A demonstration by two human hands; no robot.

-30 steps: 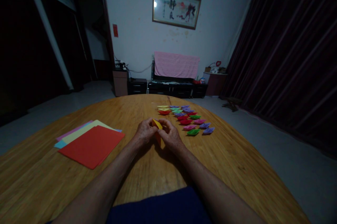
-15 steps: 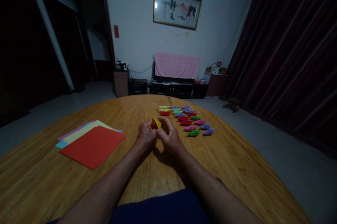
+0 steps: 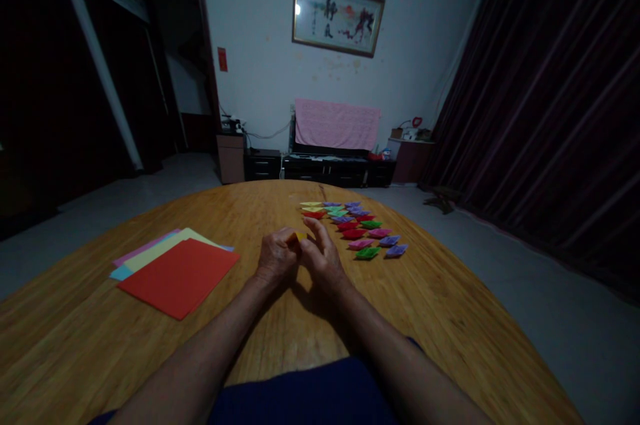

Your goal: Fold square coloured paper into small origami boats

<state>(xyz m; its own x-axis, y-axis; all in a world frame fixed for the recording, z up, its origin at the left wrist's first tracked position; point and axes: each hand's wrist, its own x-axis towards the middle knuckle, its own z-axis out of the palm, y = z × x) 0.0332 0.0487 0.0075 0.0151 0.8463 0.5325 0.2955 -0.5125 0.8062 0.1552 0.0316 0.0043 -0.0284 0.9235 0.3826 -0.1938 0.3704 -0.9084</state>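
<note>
Here, both hands pinch a small yellow fold (image 3: pixel 299 236).
Left hand (image 3: pixel 276 258) and right hand (image 3: pixel 323 257) are closed on it together; next, likely firm creasing, sheets (image 3: pixel 177 272) lying left, boats (image 3: pixel 361 230) right.

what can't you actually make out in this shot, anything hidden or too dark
- Yellow paper piece, head view: mostly covered by the left hand and right hand; its shape and each grip are unclear.
- Stack of coloured sheets: the red top sheet hides those below, so the count is unclear.
- Small folded pieces: the far ones are too small to count.
- Doorway at left: too dark.
</note>
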